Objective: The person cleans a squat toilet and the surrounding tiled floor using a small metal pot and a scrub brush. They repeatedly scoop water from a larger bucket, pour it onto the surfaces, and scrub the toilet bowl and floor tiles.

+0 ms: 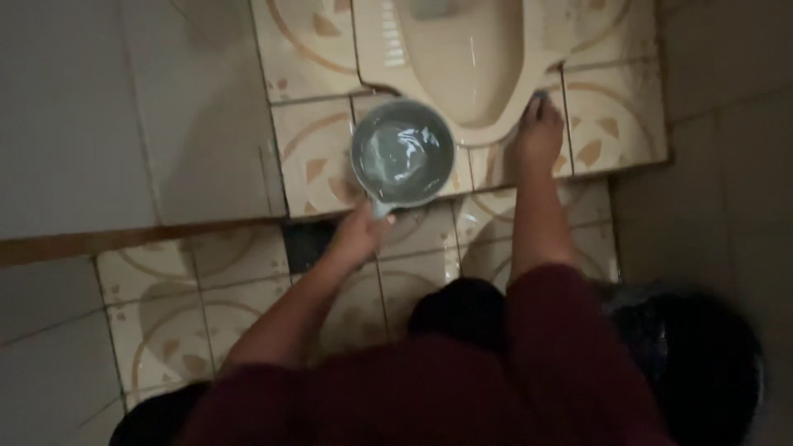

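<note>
So, one grey water scoop (403,153), full, sits dead centre, left hand (359,235) clamped on its handle at 6 o'clock. Right hand (537,132) presses the squat toilet (462,58) rim at 3 o'clock; can't tell its grip.

The squat toilet pan (462,62) lies set into the raised tiled step (310,157) at the top of the view. A water-filled scoop (403,154) hangs over the pan's near rim, its handle in the left hand (359,235). To its right, the right hand (538,132) rests on that rim. The lower floor (165,322) lies nearer the person.
</note>
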